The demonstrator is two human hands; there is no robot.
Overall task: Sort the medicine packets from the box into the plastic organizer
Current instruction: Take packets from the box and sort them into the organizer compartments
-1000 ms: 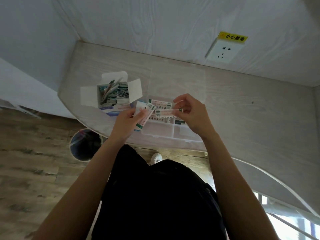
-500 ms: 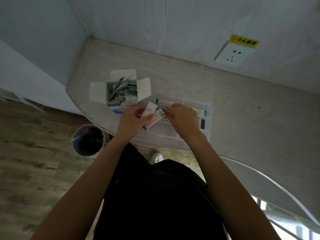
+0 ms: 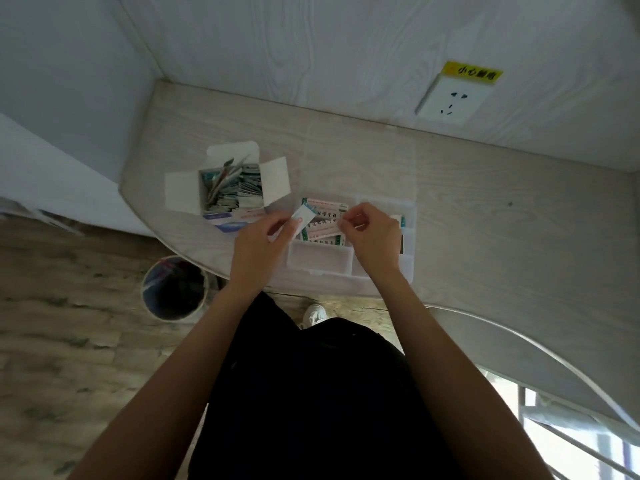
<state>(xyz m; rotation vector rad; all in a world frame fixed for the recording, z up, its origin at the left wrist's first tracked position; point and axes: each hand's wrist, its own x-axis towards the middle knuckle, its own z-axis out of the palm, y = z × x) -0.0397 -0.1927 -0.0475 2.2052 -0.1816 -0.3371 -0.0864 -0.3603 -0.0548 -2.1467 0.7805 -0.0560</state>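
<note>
Head view of a pale wood-grain tabletop. The left hand pinches a small white packet between thumb and fingers, above the left end of the clear plastic organizer at the tabletop's near edge. The right hand, fingers curled, pinches the right end of a pink-and-green medicine packet lying over the organizer's rear compartments. The open box, flaps spread and packed with upright packets, stands near the tabletop's left edge, just beside the organizer. A wall socket sits behind; a round bin stands on the floor.
</note>
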